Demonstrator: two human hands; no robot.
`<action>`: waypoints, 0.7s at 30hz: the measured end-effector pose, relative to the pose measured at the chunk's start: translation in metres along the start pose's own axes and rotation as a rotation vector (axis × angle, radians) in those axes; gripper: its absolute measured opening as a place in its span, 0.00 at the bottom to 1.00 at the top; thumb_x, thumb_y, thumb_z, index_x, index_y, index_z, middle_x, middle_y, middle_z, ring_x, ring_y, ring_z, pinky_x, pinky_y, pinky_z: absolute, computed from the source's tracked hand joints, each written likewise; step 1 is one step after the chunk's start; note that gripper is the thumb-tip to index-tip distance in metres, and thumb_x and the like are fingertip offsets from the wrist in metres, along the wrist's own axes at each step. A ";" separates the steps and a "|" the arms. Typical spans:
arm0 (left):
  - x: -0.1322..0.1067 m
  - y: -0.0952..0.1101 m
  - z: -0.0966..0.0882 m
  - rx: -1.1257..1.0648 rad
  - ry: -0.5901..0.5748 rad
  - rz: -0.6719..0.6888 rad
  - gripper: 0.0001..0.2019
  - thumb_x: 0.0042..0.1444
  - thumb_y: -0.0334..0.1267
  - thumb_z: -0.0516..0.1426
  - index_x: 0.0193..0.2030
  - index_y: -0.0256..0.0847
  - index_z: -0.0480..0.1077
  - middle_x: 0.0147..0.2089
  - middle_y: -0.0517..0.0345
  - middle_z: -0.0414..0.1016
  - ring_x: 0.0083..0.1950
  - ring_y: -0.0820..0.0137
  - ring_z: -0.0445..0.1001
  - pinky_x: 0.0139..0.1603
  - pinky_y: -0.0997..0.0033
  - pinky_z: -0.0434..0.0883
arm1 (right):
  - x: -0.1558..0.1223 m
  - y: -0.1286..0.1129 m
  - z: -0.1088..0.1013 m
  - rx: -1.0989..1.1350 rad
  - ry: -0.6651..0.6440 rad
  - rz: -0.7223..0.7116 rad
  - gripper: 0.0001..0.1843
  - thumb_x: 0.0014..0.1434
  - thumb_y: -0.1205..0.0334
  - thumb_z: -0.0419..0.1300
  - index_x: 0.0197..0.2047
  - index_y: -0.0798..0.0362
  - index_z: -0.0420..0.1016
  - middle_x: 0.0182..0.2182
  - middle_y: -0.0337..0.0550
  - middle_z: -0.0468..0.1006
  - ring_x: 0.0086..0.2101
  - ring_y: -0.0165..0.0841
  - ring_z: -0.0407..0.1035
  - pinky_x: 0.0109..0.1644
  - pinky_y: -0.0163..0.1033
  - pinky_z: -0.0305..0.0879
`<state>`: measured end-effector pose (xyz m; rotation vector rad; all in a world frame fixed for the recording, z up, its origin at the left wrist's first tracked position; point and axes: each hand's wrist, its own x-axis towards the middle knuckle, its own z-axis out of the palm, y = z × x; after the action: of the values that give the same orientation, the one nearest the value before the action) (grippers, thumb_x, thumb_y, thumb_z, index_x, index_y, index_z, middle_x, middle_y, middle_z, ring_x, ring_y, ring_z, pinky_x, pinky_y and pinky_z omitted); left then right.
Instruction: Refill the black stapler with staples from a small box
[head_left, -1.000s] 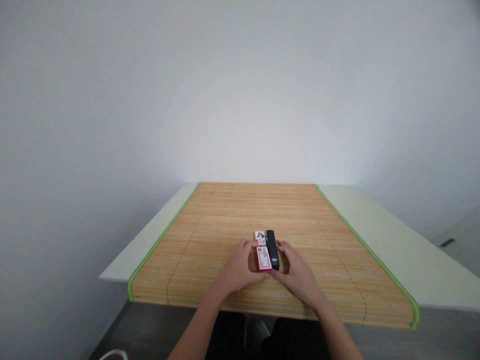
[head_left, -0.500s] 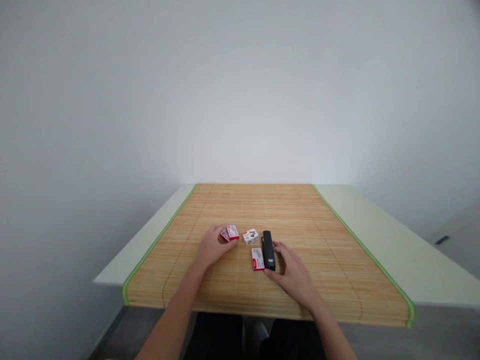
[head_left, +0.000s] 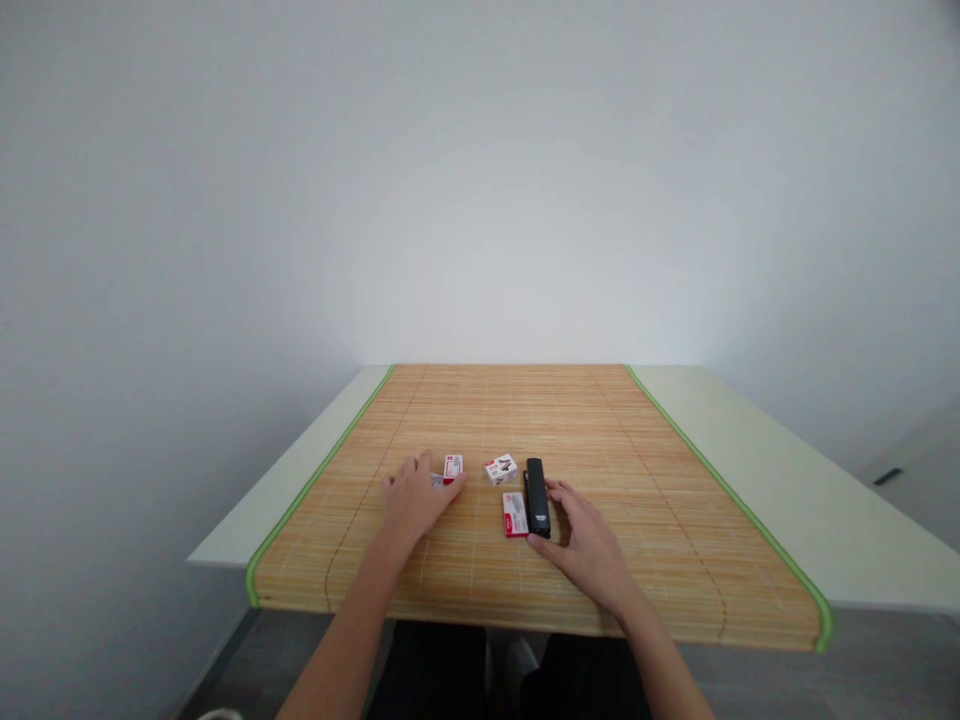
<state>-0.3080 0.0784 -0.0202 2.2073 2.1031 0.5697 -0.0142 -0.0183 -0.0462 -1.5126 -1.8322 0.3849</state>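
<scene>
My left hand (head_left: 411, 495) curls around two small red-and-white staple boxes. One box (head_left: 453, 467) shows beyond the thumb; the other (head_left: 436, 481) is mostly hidden between thumb and fingers. A black stapler (head_left: 537, 498) lies lengthwise on the mat. My right hand (head_left: 589, 548) rests at its right side, fingers stretched and apart, with the fingertips by its flank and the thumb at its near end. It does not wrap around the stapler. Against the stapler's left side lies a flat red-and-white box (head_left: 515, 514). A white box with a printed picture (head_left: 500, 469) sits farther back.
A bamboo mat with green edging (head_left: 510, 410) covers the middle of the white table (head_left: 739, 450). The mat hangs over the near edge, above my legs. Behind the table stands a plain pale wall (head_left: 510, 200).
My left hand has shifted left, and the two boxes by it have moved left and turned slightly. My right hand, the stapler and the other boxes stay in place.
</scene>
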 end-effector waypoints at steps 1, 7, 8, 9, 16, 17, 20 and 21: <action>0.000 0.003 0.001 -0.007 0.025 0.018 0.32 0.62 0.64 0.52 0.64 0.44 0.67 0.59 0.41 0.73 0.59 0.47 0.68 0.60 0.51 0.58 | 0.000 0.000 0.000 0.001 0.002 0.000 0.33 0.54 0.50 0.69 0.61 0.46 0.69 0.66 0.50 0.67 0.65 0.50 0.61 0.68 0.58 0.58; -0.003 0.008 0.008 -0.047 0.063 0.003 0.20 0.67 0.50 0.51 0.56 0.42 0.73 0.53 0.44 0.76 0.55 0.52 0.71 0.56 0.56 0.62 | 0.000 -0.002 -0.001 0.019 0.003 -0.001 0.32 0.53 0.51 0.69 0.60 0.46 0.70 0.66 0.50 0.67 0.65 0.50 0.61 0.68 0.58 0.58; -0.004 0.006 0.009 -0.048 0.066 -0.001 0.20 0.67 0.49 0.51 0.58 0.43 0.72 0.54 0.44 0.76 0.55 0.52 0.71 0.55 0.56 0.63 | 0.000 -0.002 0.000 0.019 0.003 0.002 0.32 0.53 0.51 0.70 0.60 0.46 0.70 0.66 0.50 0.67 0.65 0.51 0.61 0.68 0.58 0.59; -0.004 0.004 0.009 -0.049 0.064 -0.002 0.19 0.67 0.49 0.51 0.58 0.43 0.72 0.54 0.45 0.76 0.55 0.52 0.71 0.55 0.57 0.63 | 0.000 -0.002 0.000 0.018 0.005 0.005 0.32 0.53 0.51 0.70 0.60 0.46 0.70 0.66 0.50 0.68 0.65 0.51 0.61 0.68 0.58 0.59; -0.010 0.018 0.004 -0.015 0.154 -0.015 0.18 0.68 0.48 0.52 0.60 0.43 0.70 0.55 0.45 0.73 0.57 0.54 0.69 0.56 0.57 0.63 | -0.001 0.001 0.003 -0.007 0.010 -0.014 0.31 0.54 0.52 0.69 0.59 0.46 0.70 0.66 0.50 0.68 0.66 0.51 0.60 0.68 0.60 0.59; -0.011 0.026 0.004 -0.033 0.178 0.055 0.19 0.68 0.49 0.53 0.61 0.45 0.69 0.57 0.45 0.72 0.59 0.54 0.68 0.58 0.56 0.62 | -0.001 0.001 0.003 -0.008 0.012 -0.017 0.31 0.54 0.51 0.69 0.59 0.46 0.70 0.66 0.50 0.68 0.66 0.51 0.60 0.68 0.60 0.59; -0.006 0.050 0.009 -0.100 0.135 0.325 0.21 0.66 0.51 0.56 0.63 0.49 0.69 0.61 0.50 0.71 0.62 0.54 0.65 0.64 0.54 0.58 | -0.001 0.002 0.004 -0.011 0.015 -0.023 0.30 0.54 0.51 0.69 0.59 0.45 0.69 0.66 0.50 0.68 0.66 0.51 0.60 0.68 0.60 0.59; -0.001 0.057 0.012 -0.114 0.091 0.402 0.20 0.66 0.50 0.57 0.62 0.50 0.69 0.60 0.52 0.72 0.62 0.55 0.65 0.65 0.53 0.57 | -0.001 0.002 0.004 -0.014 0.015 -0.023 0.30 0.54 0.51 0.69 0.59 0.45 0.69 0.66 0.49 0.67 0.66 0.51 0.60 0.68 0.60 0.59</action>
<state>-0.2504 0.0751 -0.0161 2.5922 1.6125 0.8018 -0.0151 -0.0180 -0.0505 -1.4983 -1.8431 0.3494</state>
